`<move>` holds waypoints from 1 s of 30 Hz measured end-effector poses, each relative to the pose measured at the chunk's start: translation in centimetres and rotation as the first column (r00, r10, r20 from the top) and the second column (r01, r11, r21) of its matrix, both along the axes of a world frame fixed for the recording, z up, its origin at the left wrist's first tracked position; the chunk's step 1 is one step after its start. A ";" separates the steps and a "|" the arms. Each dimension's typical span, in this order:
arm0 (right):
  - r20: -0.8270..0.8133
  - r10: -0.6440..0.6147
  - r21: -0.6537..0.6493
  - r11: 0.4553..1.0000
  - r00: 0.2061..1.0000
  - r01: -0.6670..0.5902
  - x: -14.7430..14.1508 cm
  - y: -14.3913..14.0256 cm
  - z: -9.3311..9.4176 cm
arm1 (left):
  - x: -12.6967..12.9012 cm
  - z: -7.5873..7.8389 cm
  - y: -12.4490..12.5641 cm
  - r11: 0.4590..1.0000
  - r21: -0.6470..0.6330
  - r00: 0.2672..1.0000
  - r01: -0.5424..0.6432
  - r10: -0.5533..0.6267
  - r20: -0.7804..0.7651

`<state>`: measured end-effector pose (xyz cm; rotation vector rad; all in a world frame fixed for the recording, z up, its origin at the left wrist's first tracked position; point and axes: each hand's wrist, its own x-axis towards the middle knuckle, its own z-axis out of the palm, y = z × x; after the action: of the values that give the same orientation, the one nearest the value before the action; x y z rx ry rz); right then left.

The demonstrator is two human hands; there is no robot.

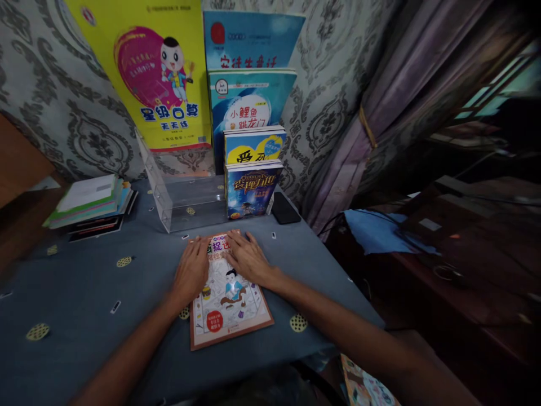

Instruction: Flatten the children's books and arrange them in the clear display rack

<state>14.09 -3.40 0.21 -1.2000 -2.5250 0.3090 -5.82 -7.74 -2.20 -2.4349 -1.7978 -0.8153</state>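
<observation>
A picture book (pixel 230 299) with an orange-brown border lies face up near the front of the desk. On its cover are a figure in blue and a red round label. My left hand (pixel 192 269) rests flat over the upper left edge of this cover. Across the upper right part lies my right hand (pixel 250 259), fingers stretched out and also flat. Both hands are open and partly hide the title. Just behind the book stands a clear acrylic rack (pixel 169 211) holding several upright books, with a dark blue book (pixel 252 192) in front.
A tall yellow workbook (pixel 143 67) stands on the rack's left side. Left of it is a stack of books (pixel 91 197). A black phone (pixel 285 208) lies right of the rack. A purple curtain (pixel 359 141) hangs beyond the desk's right edge.
</observation>
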 end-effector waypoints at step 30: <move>-0.330 -0.046 -0.109 0.994 0.943 0.010 2.6 3.6 -1.0 | 0.1 0.3 -0.1 0.996 0.060 0.986 -0.071 0.079 -0.145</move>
<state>16.66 0.16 -0.81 -1.1132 -2.2206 0.5931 -5.68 -7.84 -1.90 -2.3116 -1.7771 -0.6511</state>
